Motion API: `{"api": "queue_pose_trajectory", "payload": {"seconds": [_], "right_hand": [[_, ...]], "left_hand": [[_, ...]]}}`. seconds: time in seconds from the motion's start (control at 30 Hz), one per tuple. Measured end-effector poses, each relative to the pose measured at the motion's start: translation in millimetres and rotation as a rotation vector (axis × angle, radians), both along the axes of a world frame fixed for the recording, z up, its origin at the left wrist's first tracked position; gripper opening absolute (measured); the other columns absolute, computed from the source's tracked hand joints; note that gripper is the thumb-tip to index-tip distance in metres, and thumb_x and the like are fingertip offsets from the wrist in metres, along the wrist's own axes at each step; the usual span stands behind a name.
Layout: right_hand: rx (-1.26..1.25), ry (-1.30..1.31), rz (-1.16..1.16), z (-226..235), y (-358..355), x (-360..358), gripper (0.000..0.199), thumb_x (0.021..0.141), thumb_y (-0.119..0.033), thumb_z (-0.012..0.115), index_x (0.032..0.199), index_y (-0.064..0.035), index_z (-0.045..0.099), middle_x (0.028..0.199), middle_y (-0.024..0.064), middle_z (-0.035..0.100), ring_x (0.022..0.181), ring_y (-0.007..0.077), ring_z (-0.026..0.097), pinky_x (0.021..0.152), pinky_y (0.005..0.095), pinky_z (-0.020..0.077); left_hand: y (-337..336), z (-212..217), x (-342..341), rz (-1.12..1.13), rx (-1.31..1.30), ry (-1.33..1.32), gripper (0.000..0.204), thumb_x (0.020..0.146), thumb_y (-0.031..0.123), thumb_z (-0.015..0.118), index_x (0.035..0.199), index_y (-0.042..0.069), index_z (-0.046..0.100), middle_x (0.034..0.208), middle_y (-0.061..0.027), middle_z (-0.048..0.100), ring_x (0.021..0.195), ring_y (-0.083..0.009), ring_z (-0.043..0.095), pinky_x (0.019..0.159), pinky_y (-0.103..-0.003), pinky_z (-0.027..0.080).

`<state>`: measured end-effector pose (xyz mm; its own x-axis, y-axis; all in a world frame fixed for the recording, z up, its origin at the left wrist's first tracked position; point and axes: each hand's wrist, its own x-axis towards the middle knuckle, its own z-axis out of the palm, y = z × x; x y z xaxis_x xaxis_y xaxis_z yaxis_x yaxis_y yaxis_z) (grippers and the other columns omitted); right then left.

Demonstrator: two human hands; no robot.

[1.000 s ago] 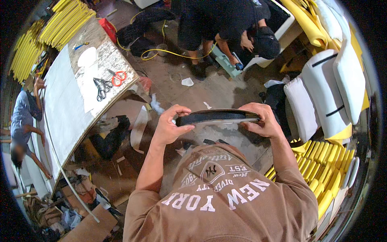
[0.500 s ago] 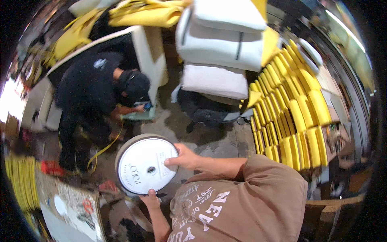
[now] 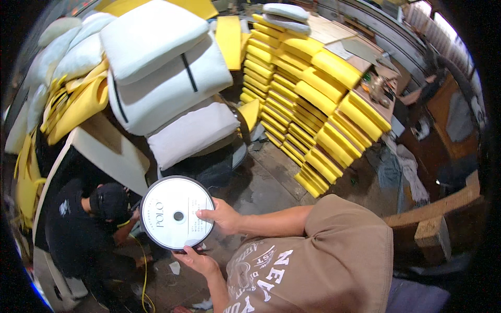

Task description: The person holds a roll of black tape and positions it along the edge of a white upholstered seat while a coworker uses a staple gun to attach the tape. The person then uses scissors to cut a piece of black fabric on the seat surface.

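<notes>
A large round reel (image 3: 172, 235) with a white label face, a small centre hole and a dark rim is held out in front of me. My right hand (image 3: 223, 216) grips its right edge, with the thumb lying on the white face. My left hand (image 3: 197, 261) holds the lower rim, the thumb near the edge and the fingers mostly hidden below. What is wound on the reel cannot be made out from this side.
A person in black (image 3: 78, 224) crouches at left beside a pale furniture frame (image 3: 107, 148), near a yellow hose (image 3: 145, 276). White cushions (image 3: 151, 41) are piled ahead. Yellow foam pieces (image 3: 318, 104) stand stacked at right, and a wooden frame (image 3: 433, 237) is near my right side.
My view has swung to the right, bringing the foam stacks toward the middle. The crouching person appears further left and lower. Both hands still hold the reel, its face turned slightly.
</notes>
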<state>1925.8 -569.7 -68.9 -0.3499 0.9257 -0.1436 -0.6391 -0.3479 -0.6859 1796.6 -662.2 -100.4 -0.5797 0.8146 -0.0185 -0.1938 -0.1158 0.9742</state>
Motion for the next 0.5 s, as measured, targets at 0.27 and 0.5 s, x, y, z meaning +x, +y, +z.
{"api": "queue_pose_trajectory", "payload": {"seconds": [0.27,0.5], "right_hand": [[-0.023,0.149,-0.357,-5,-10,1,0.038,0.084,-0.005,0.064,0.119,0.0002,0.052,0.110,0.0090,0.062,0.097,0.0159,0.061,0.088,0.0324,0.0497],[-0.028,0.195,-0.401,-21,-3,49,0.040,0.082,-0.005,0.066,0.119,-0.0013,0.053,0.111,0.0083,0.062,0.102,0.0169,0.059,0.091,0.0333,0.0477]], "left_hand": [[44,13,18,-0.292,0.059,-0.154,0.048,0.100,0.024,0.036,0.139,0.000,0.021,0.136,-0.0176,0.038,0.121,-0.0248,0.042,0.103,-0.038,0.034],[81,15,46,-0.426,0.044,-0.054,0.045,0.097,0.019,0.043,0.136,-0.001,0.029,0.131,-0.0186,0.043,0.117,-0.0255,0.047,0.099,-0.039,0.037]]}}
